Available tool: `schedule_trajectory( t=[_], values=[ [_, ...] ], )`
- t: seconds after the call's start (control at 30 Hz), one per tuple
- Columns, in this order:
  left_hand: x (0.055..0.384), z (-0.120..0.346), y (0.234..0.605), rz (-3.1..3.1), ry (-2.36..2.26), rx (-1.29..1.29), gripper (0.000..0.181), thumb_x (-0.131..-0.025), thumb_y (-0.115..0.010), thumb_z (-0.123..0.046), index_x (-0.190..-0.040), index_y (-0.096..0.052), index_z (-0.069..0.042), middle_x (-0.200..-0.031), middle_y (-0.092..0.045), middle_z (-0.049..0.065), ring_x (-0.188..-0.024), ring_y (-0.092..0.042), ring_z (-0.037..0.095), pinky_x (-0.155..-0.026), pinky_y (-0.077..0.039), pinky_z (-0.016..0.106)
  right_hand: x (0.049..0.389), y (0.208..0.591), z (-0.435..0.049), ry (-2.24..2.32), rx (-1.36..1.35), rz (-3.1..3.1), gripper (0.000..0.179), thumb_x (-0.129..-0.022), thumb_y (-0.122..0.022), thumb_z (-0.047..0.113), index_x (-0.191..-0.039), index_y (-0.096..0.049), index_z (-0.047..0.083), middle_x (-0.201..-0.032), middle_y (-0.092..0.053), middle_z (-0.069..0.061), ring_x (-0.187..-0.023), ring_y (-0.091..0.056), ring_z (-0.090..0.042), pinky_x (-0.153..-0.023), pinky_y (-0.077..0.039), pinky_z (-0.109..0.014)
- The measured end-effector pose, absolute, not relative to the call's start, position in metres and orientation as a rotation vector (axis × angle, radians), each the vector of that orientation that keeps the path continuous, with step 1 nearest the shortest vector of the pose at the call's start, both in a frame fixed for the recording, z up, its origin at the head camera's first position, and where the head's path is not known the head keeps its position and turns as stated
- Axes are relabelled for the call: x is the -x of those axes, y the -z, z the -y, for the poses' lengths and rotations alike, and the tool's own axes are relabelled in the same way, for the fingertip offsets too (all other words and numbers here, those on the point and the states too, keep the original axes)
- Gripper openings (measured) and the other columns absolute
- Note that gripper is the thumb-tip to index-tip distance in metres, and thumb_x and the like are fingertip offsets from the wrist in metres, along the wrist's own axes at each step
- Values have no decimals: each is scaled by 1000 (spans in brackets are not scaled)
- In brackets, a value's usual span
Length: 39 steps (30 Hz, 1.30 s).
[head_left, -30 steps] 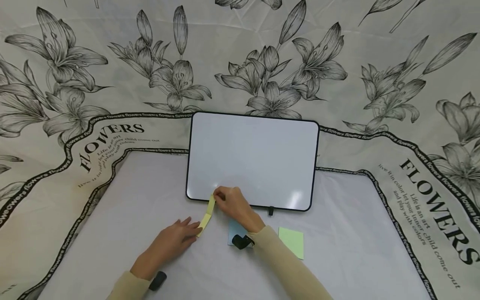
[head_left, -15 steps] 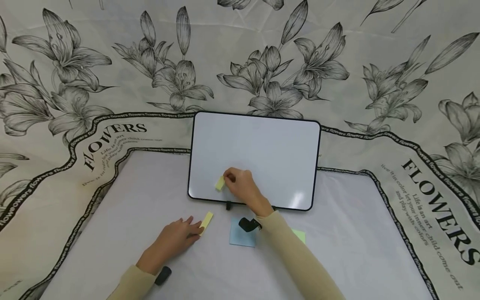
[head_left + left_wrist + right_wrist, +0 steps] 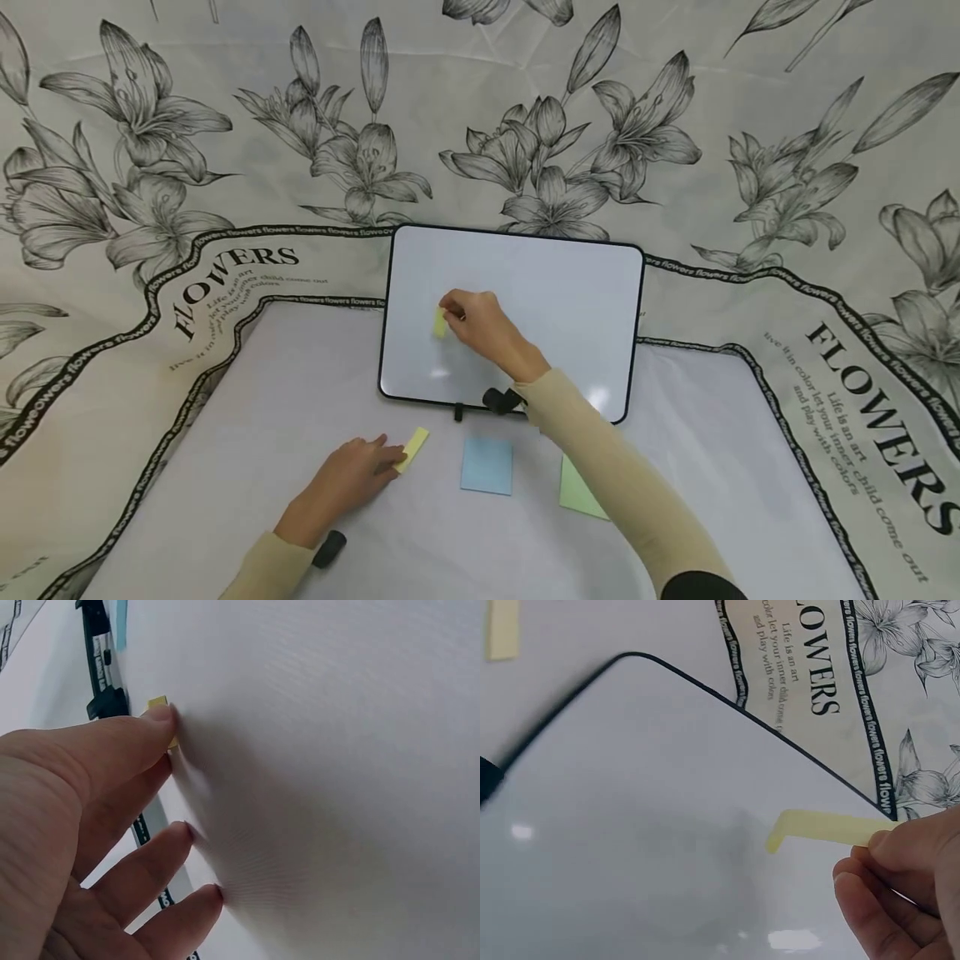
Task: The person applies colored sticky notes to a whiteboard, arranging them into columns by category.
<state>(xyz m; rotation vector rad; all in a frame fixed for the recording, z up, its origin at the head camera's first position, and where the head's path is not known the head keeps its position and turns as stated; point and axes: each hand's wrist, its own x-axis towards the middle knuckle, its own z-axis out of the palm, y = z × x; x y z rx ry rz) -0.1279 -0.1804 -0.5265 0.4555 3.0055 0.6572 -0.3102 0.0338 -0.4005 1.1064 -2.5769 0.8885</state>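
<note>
My right hand (image 3: 480, 325) pinches a narrow yellow sticky note (image 3: 825, 826) by one end, between thumb and fingertips. Its other end bends down, in front of the whiteboard (image 3: 525, 300); I cannot tell whether it touches the board. On the white cloth at the lower left, my left hand (image 3: 352, 475) holds a small pad of narrow yellow sticky notes (image 3: 415, 446) with thumb and index finger at its near end. In the left wrist view the thumb (image 3: 159, 714) covers most of that pad, while the remaining fingers rest with their tips against the cloth.
A blue square sticky note pad (image 3: 486, 467) lies in front of the whiteboard. To its right is a green one (image 3: 579, 492), partly hidden by the right sleeve (image 3: 622, 475). A small black foot (image 3: 458, 412) shows under the board. Flower-printed fabric (image 3: 525, 125) hangs behind.
My right hand has pulled the yellow sticky note off the pad and carried it up in front of the whiteboard's left part. My left hand has stayed at the pad.
</note>
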Motion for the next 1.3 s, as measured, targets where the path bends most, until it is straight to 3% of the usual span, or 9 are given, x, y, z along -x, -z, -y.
schedule_trajectory(
  t=[0.6, 1.3],
  values=[
    [134, 187, 523, -2803, -872, -389, 28, -90, -77, -8, -117, -78, -14, -133, -70, 4, -135, -59, 33, -111, -46, 56, 363, 319, -7, -721, -1087, 2592, 17, -99, -62, 0, -110, -74, -3, -105, -77, -18, -87, -73, -25, -77, -58, -34],
    [132, 189, 524, -2829, -892, -466, 23, -91, -76, -11, -114, -79, -11, -128, -73, 7, -130, -63, 36, -107, -48, 56, 383, 298, 13, -619, -1045, 2625, 21, -103, -58, 5, -116, -74, 0, -112, -76, -15, -92, -73, -24, -81, -58, -34]
  ],
)
